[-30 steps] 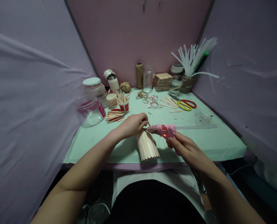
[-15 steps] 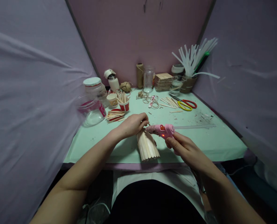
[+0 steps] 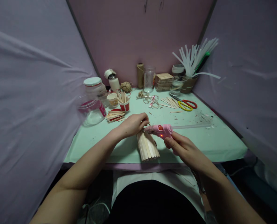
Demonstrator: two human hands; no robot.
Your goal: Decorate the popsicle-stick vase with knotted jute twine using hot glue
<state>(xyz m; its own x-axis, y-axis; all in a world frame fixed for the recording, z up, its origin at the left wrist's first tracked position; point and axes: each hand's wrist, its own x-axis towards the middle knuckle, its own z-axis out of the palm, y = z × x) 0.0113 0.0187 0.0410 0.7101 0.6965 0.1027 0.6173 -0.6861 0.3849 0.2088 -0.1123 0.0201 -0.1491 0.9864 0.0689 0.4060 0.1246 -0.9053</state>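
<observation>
My right hand [image 3: 177, 142] grips a pink hot glue gun [image 3: 161, 130] by its handle; its small orange light glows. A long clear glue stick [image 3: 192, 126] juts from the gun's rear. The nozzle points left, at the upper end of a piece made of craft sticks [image 3: 148, 147] laid side by side, near the table's front edge. Over that same end, my left hand [image 3: 136, 123] has its thumb and fingers pinched together close to the nozzle. What they pinch is too small and partly hidden to name.
Clear jars [image 3: 91, 113] and a red cup of craft sticks [image 3: 124, 104] stand at the left. Behind are a twine spool [image 3: 140, 76] and stacked wooden squares [image 3: 163, 82]. Scissors [image 3: 186, 105], loose sticks [image 3: 172, 102] and a holder of white glue sticks [image 3: 188, 84] are at the right.
The glue gun has shifted slightly left in my right hand, its nozzle nearer the fingers of my left hand. My left hand and the craft-stick piece look unmoved.
</observation>
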